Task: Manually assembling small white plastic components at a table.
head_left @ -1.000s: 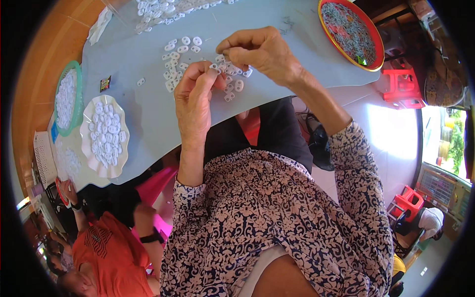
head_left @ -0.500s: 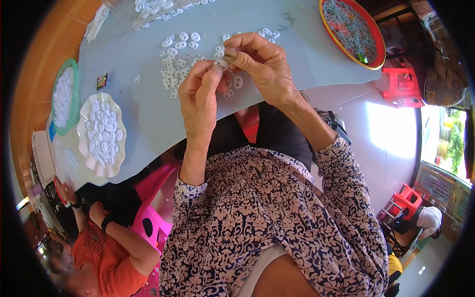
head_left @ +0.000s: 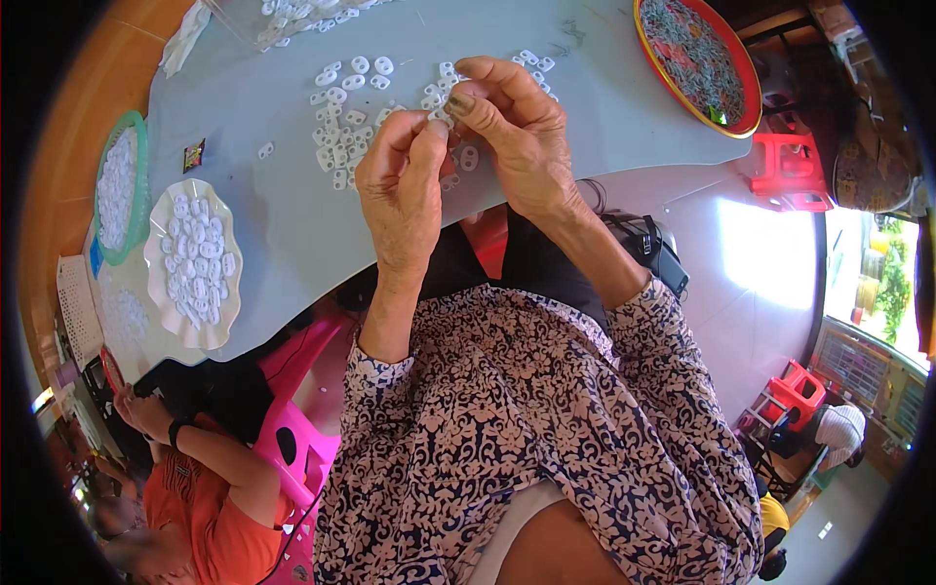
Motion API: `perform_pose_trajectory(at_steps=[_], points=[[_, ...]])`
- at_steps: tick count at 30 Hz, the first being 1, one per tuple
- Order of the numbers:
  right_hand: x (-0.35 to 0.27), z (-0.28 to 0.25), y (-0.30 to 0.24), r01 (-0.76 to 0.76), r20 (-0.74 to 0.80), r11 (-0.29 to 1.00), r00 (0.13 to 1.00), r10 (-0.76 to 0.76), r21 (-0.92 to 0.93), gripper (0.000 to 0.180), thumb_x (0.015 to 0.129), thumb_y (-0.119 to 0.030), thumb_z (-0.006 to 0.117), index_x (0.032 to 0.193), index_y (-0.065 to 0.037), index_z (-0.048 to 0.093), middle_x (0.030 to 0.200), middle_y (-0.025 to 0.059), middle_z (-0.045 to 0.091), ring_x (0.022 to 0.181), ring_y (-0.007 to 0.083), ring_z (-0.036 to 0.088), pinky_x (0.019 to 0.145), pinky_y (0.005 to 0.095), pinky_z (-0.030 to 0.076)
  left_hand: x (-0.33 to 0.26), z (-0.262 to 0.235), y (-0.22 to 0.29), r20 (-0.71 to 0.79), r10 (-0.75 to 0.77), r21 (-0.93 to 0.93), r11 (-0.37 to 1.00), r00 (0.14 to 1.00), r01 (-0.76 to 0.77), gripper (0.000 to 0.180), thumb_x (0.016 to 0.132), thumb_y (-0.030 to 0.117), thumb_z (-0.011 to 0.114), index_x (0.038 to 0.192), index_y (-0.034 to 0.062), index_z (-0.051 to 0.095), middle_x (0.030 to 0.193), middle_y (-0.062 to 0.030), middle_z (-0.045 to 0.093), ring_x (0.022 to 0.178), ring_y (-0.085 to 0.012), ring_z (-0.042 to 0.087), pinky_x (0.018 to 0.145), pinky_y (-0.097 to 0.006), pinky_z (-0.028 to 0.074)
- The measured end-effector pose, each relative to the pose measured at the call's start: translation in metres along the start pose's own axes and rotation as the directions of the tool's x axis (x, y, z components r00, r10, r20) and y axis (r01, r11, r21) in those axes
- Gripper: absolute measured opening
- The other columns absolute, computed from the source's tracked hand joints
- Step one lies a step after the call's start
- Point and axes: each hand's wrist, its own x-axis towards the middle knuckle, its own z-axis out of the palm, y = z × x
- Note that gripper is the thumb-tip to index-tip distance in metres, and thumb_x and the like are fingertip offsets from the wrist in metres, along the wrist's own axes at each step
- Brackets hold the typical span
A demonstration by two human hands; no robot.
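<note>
Two bare hands, fingertips nearly meeting over the near part of a grey-blue table (head_left: 283, 244). Left hand (head_left: 405, 180): thumb and forefinger pressed together on a small white piece (head_left: 445, 115), largely hidden by the fingers. Right hand (head_left: 526, 136): thumb and bent forefinger brought up to the same spot, other fingers curled behind; cannot tell whether it grips anything. Left of the hands, a loose cluster of white two-holed pieces (head_left: 336, 146), some touching, some apart. More white pieces (head_left: 531, 60) lie beyond the right hand; one oval piece (head_left: 469, 158) sits between the wrists. Far edge: a heap of white pieces (head_left: 312, 14), partly cut off by the frame. Person's left: cream wavy-edged plate (head_left: 208, 337) bearing many white ovals (head_left: 200, 258); green basket (head_left: 141, 200) just beside it, filled with small white bits (head_left: 117, 190); small dark packet (head_left: 194, 155) near the plate's far end. Person's right: round red tray with gold rim (head_left: 749, 102) at the table edge, full of thin greyish parts (head_left: 697, 58). Lower left, a co-worker in an orange shirt (head_left: 234, 536), beside a pink chair (head_left: 314, 458).
</note>
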Motion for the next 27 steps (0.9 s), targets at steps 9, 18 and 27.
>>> perform_pose_trajectory(at_steps=[9,18,27], points=[[-0.005,0.002,0.002,0.036,-0.011,0.999,0.999,-0.037,-0.023,0.025,0.085,-0.003,0.063,0.109,0.0,0.058,0.086,0.0027,0.062,0.077,0.008,0.058,0.066,0.0214,0.05,-0.005,0.001,0.002,-0.006,-0.032,-0.037,0.999,0.999,0.031,0.015,0.087,0.016,0.059,0.08,0.0022,0.059,0.068,0.0058,0.046,0.064,-0.0043,0.038,0.058,-0.02,0.031],[-0.006,-0.002,-0.001,0.036,0.056,0.992,0.998,-0.029,-0.12,0.011,0.085,-0.006,0.063,0.093,0.001,0.062,0.077,0.0026,0.063,0.068,0.0066,0.057,0.062,0.0196,0.049,-0.005,-0.007,-0.005,0.075,-0.007,-0.096,0.995,0.997,0.015,0.013,0.088,0.013,0.057,0.082,0.0016,0.057,0.068,0.0024,0.051,0.059,-0.0041,0.046,0.053,-0.019,0.036],[-0.004,-0.006,-0.007,0.061,0.154,0.959,0.988,-0.018,-0.279,0.011,0.086,-0.01,0.065,0.084,0.001,0.061,0.073,0.0,0.06,0.064,0.0041,0.05,0.058,0.0191,0.044,0.001,-0.016,-0.001,0.209,-0.006,-0.116,0.993,0.978,0.031,0.014,0.089,0.011,0.055,0.079,0.0005,0.056,0.068,0.0025,0.052,0.059,-0.0037,0.045,0.052,-0.018,0.034]])
